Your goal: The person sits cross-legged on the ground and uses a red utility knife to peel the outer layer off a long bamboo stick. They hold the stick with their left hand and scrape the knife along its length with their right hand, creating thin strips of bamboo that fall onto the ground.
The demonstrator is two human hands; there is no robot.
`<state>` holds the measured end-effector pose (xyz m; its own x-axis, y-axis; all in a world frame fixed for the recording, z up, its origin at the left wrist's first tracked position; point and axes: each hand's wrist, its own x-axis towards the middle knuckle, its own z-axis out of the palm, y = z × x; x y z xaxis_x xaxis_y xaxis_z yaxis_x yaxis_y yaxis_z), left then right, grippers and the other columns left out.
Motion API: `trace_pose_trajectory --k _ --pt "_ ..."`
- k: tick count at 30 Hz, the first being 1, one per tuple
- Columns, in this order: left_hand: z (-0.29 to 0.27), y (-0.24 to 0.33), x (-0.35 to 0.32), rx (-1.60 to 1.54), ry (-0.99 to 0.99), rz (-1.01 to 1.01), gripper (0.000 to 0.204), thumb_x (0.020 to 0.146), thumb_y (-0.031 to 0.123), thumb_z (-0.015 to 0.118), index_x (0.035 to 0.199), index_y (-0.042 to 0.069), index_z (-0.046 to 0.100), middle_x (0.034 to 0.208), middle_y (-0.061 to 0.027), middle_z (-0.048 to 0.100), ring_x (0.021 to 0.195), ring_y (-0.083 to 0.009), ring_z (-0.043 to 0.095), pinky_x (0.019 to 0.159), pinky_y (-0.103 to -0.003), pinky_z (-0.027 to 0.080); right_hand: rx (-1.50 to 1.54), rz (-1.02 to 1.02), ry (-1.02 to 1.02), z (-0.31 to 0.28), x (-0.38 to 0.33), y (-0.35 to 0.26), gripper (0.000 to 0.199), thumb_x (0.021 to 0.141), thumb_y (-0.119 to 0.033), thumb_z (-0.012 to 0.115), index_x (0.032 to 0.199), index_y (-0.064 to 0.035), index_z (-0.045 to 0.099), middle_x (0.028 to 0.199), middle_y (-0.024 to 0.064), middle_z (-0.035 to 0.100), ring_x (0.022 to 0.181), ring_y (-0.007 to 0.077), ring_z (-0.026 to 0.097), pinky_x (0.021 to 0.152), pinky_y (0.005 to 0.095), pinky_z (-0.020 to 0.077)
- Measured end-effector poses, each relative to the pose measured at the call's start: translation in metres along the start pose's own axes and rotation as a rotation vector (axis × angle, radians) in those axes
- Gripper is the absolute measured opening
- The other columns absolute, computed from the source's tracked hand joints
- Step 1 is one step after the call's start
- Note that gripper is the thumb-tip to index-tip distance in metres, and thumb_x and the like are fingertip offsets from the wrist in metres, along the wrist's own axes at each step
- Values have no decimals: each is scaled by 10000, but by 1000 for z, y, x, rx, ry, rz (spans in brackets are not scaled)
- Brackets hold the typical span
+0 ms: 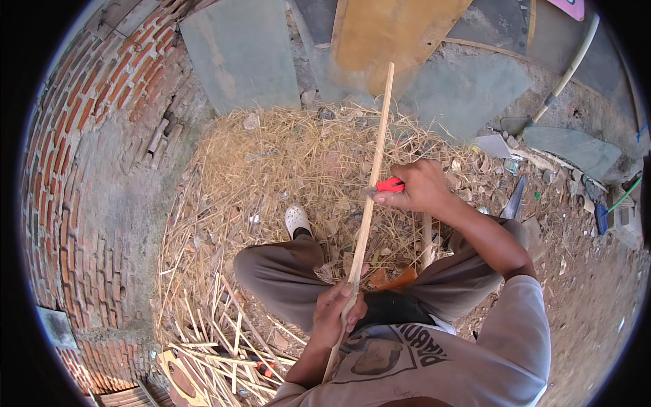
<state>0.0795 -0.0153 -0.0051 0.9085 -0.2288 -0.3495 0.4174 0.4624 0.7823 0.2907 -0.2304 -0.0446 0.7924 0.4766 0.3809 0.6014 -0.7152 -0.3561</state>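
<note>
Shirt (pixel 468 366) nearest — left grip (pixel 337 311) wraps the wooden strip (pixel 379 142) low down, right grip (pixel 424 187) clasps a red tool (pixel 391 184) against it higher up.

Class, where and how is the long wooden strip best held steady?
Probably grip the wooden strip by its lower part, from the left, as the left hand does: it is long and slim, and the red-handled knife sits higher up.

Red handle (pixel 391 184) partly hidden by right hand (pixel 422 187), wooden strip (pixel 364 230) by left hand (pixel 332 311) — pink sheet (pixel 571 7) cropped above
</note>
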Motion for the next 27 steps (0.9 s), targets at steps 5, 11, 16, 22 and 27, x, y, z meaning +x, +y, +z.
trace_pose_trajectory --k 5,11,16,22,27 --pt "3 -1 3 68 -66 -1 520 1044 315 420 1450 -6 377 602 22 372 478 -54 313 434 -187 294 -82 83 104 0 19 40 747 736 -803 552 624 -70 642 449 107 519 446 307 582 444 421 460" --pt "8 -1 -2 99 -7 -68 536 1019 333 465 1412 -29 421 565 16 347 450 -69 277 478 -227 292 -96 224 122 -2 27 69 739 769 -780 536 671 -59 665 515 134 570 552 342 620 522 454 488" --pt "-1 -13 -13 140 -145 -66 491 1059 269 377 1465 -6 352 606 27 385 477 -39 311 461 -181 294 -61 427 124 -17 33 103 736 816 -753 501 712 -49 689 589 178 607 651 379 635 614 484 495" --pt "1 -8 -34 208 -196 -92 484 1058 240 384 1464 -20 349 615 33 396 511 -34 327 508 -187 305 -97 560 136 -32 35 136 746 853 -744 452 757 -51 708 689 193 647 746 391 642 695 482 492" --pt "-7 -23 -54 272 -244 -79 509 1040 298 421 1423 -37 409 592 17 408 491 -51 330 486 -217 304 -117 774 214 -33 24 190 822 850 -783 394 855 -31 726 758 250 648 752 412 638 744 479 499"
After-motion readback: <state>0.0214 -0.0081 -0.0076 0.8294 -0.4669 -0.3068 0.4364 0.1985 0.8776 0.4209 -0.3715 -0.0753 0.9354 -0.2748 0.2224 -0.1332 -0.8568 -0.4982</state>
